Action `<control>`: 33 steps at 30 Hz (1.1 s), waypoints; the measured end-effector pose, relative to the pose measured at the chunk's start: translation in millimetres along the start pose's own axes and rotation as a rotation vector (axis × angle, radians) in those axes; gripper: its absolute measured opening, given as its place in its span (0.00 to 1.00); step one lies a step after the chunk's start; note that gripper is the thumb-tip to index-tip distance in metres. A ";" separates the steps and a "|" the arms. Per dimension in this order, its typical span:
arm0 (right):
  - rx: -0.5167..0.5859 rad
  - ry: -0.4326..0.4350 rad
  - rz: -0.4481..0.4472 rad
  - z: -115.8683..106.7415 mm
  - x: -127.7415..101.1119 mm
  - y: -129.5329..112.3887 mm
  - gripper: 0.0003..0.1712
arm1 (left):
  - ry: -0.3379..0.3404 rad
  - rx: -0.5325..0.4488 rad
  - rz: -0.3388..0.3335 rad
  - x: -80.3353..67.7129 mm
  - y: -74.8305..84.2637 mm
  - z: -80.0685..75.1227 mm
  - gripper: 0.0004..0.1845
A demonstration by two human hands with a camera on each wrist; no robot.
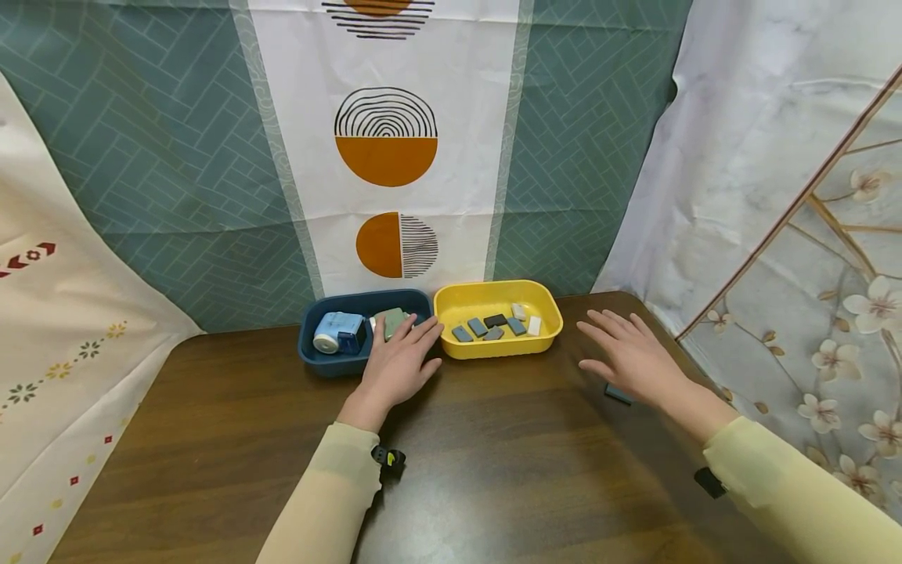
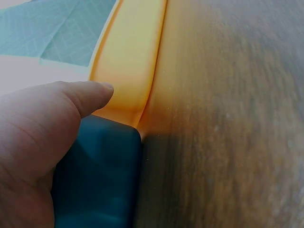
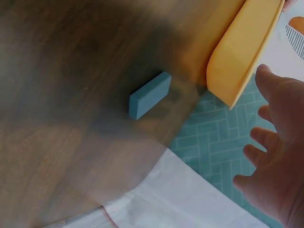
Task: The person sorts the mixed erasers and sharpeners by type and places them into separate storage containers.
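Fingers of the left hand [image 1: 396, 362] lie straight and loosely together over the near right corner of the dark blue tray [image 1: 315, 362], their tips at the tray's rim beside a pale green block [image 1: 391, 320]; they hold nothing that shows. Whether the tips actually touch the block cannot be told, since the hand covers part of it. The left wrist view gives only the thumb [image 2: 90, 95] stretched out above the blue tray's outer wall [image 2: 102, 175], with the yellow tray [image 2: 130, 61] butted up just beside it.

Fingers of the right hand [image 1: 629, 356] are spread wide and flat above the wooden table [image 1: 493, 470], to the right of the yellow tray [image 1: 553, 321], gripping nothing. A grey-blue eraser [image 3: 149, 95] lies flat on the table near the table's edge; from the head view it is almost wholly hidden under this hand, with only a dark corner [image 1: 618, 394] peeking out below the palm. The right wrist view is blurred, and the hand [image 3: 278, 161] is cut off at its frame edge.

Inside the blue tray sits a light blue and white device [image 1: 338, 332], hard to identify. The yellow tray holds several small blocks [image 1: 493, 325] in grey, dark and white. Patterned cloth [image 1: 384, 149] hangs behind the table.
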State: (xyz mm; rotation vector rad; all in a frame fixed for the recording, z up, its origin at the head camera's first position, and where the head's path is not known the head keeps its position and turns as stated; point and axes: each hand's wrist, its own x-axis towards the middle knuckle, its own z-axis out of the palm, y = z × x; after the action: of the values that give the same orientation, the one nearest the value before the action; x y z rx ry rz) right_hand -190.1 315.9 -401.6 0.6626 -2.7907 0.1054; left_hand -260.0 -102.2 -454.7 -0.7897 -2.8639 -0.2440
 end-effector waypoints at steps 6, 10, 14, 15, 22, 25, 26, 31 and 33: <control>-0.001 -0.007 0.015 2.1 -11.1 6.3 0.41 | -0.015 -0.012 -0.008 0.3 0.0 0.3 0.37; -0.003 -0.022 0.031 2.7 -17.3 9.8 0.41 | -0.003 -0.002 -0.004 -0.3 0.4 0.1 0.37; 0.003 -0.040 0.047 2.1 -23.8 10.9 0.41 | 0.004 0.002 0.001 -0.8 0.0 0.6 0.37; 0.005 -0.044 0.051 2.0 -25.3 11.3 0.41 | 0.006 0.002 0.002 -0.8 -0.1 0.7 0.37; -0.006 -0.047 0.063 4.1 -34.6 15.7 0.42 | 0.006 0.004 0.001 -1.0 0.1 0.7 0.37; -0.013 -0.049 0.071 5.6 -37.7 17.1 0.42 | 0.002 0.007 -0.002 -1.3 0.3 0.6 0.37; -0.015 -0.051 0.075 5.9 -38.7 17.5 0.42 | 0.002 0.009 -0.002 -1.4 0.3 0.6 0.37; -0.014 -0.067 0.094 7.4 -44.0 19.3 0.42 | 0.003 0.007 -0.001 -1.5 0.7 -0.2 0.37; -0.014 -0.075 0.098 8.3 -46.7 20.2 0.42 | 0.001 0.003 -0.001 -1.0 1.0 -0.4 0.37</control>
State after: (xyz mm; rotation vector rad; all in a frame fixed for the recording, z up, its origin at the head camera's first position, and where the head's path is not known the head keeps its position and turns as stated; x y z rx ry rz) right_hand -161.1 353.0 -422.7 0.5373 -2.8929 0.0820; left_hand -258.5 -101.9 -454.4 -0.7876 -2.8630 -0.2403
